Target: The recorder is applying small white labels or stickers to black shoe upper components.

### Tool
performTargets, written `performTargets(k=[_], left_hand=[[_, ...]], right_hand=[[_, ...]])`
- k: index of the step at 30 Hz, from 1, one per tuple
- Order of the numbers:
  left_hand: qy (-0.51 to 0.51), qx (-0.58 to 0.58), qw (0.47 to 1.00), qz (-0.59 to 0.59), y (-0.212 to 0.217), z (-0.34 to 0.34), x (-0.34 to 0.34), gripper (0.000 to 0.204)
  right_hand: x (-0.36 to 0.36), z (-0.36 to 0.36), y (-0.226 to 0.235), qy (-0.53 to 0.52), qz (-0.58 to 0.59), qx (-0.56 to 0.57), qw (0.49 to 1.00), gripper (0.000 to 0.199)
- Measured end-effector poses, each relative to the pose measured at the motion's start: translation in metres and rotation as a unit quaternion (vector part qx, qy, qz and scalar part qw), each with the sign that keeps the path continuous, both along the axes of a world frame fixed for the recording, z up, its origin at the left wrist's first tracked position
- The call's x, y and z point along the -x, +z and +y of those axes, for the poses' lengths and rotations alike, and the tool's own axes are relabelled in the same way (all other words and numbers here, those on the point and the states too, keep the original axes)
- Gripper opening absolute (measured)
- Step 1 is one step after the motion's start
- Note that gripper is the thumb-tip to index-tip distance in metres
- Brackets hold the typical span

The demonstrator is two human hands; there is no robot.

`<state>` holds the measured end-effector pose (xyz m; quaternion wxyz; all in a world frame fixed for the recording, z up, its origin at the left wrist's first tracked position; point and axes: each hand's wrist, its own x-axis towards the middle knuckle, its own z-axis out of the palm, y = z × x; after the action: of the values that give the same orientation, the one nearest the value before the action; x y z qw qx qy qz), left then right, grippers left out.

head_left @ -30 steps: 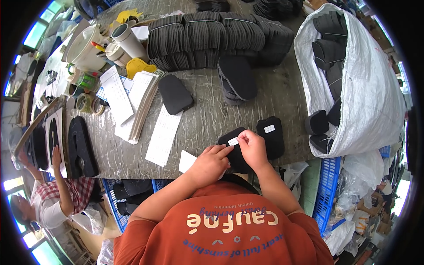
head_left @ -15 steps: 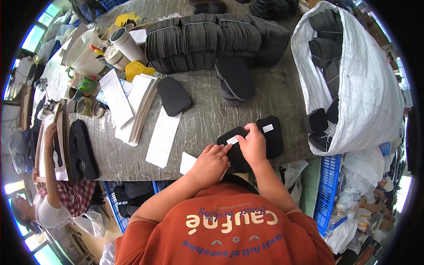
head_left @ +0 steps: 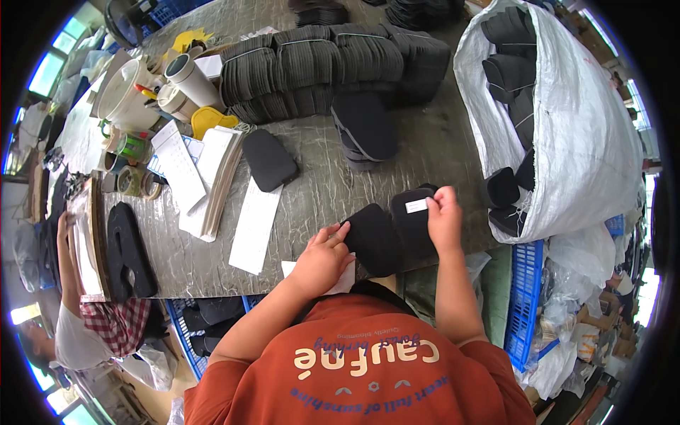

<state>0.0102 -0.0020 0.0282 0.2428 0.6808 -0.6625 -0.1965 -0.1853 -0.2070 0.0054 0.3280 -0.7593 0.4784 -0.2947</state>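
Note:
Two black, rounded pads lie side by side at the table's near edge. The left pad (head_left: 370,241) shows a plain dark face. A small white label (head_left: 416,205) sits near the top of the right pad (head_left: 412,230). My right hand (head_left: 446,216) is closed on that pad's upper right edge, thumb beside the label. My left hand (head_left: 322,256) rests with outstretched fingers, their tips against the left pad's edge. Beneath that hand, white paper (head_left: 346,278) peeks out; how far it reaches is hidden.
Beyond lie a single black pad (head_left: 270,160), a small pad stack (head_left: 365,127) and long tied bundles (head_left: 304,67). Papers (head_left: 256,225), cups (head_left: 191,79) and tape rolls (head_left: 131,180) stand left. A white sack (head_left: 581,134) of pads is right; another person's arm (head_left: 67,262) is far left.
My right hand has shifted right, from the left pad to the right pad's edge. The label seen on the left pad no longer shows. My left fingers have drawn back to its edge.

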Motion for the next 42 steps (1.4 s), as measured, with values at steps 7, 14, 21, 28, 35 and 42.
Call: performTargets(k=[7, 14, 21, 28, 35, 42], left_hand=[[0.314, -0.087, 0.901, 0.285, 0.017, -0.012, 0.003, 0.027], [0.236, -0.04, 0.864, 0.442, 0.037, -0.015, -0.021, 0.026], [0.251, -0.094, 0.916, 0.298, 0.024, -0.006, -0.021, 0.033], [0.247, -0.054, 0.956, 0.151, 0.018, 0.004, -0.024, 0.024], [-0.115, 0.014, 0.993, 0.025, 0.024, 0.006, -0.01, 0.018], [-0.112, -0.003, 0.994, 0.007, 0.006, 0.005, -0.002, 0.018]], right_hand=[[-0.034, 0.088, 0.051, 0.244, -0.062, -0.232, 0.94, 0.052], [-0.046, 0.097, 0.051, 0.216, -0.108, -0.306, 0.921, 0.026], [-0.048, 0.098, 0.053, 0.175, -0.131, -0.386, 0.896, 0.02], [-0.048, 0.1, 0.039, 0.186, -0.141, -0.209, 0.95, 0.006], [-0.046, 0.072, 0.009, 0.107, -0.08, -0.212, 0.968, 0.008], [-0.05, 0.078, -0.004, 0.088, -0.098, -0.217, 0.967, 0.008]])
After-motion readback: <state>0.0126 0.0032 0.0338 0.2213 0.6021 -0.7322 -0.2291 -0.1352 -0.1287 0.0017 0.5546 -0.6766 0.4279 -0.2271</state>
